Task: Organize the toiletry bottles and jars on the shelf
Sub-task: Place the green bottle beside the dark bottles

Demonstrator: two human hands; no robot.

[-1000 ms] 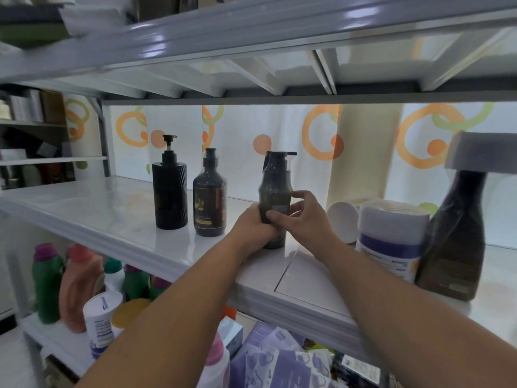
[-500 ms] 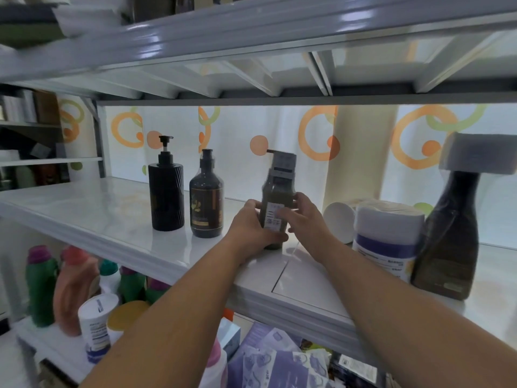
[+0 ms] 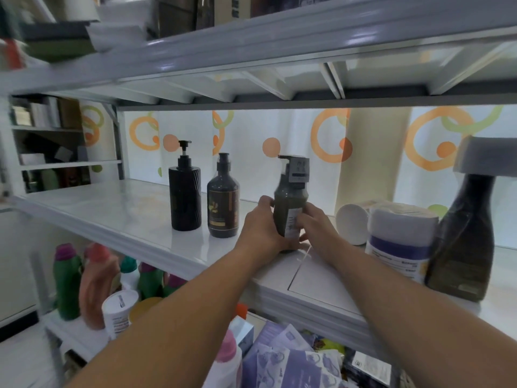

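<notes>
A dark green pump bottle (image 3: 289,196) stands on the white shelf (image 3: 117,211), its white label turned toward me. My left hand (image 3: 261,226) wraps its left side and my right hand (image 3: 313,226) holds its right side near the base. To its left stand a brown pump bottle (image 3: 223,204) and a black ribbed pump bottle (image 3: 184,196), side by side. On the right are a white jar lying on its side (image 3: 352,224), a white tub with a purple band (image 3: 400,240) and a dark bottle with a pale cap (image 3: 461,239).
The upper shelf (image 3: 279,49) hangs low overhead. Below, a lower shelf holds green bottles (image 3: 67,278), an orange bottle (image 3: 98,284), a white jar (image 3: 119,310) and purple packets (image 3: 288,359). The middle shelf's left half is bare.
The green pump bottle has been turned between both hands: its label came round to face me and its pump head now points left. It stays in the same spot.
</notes>
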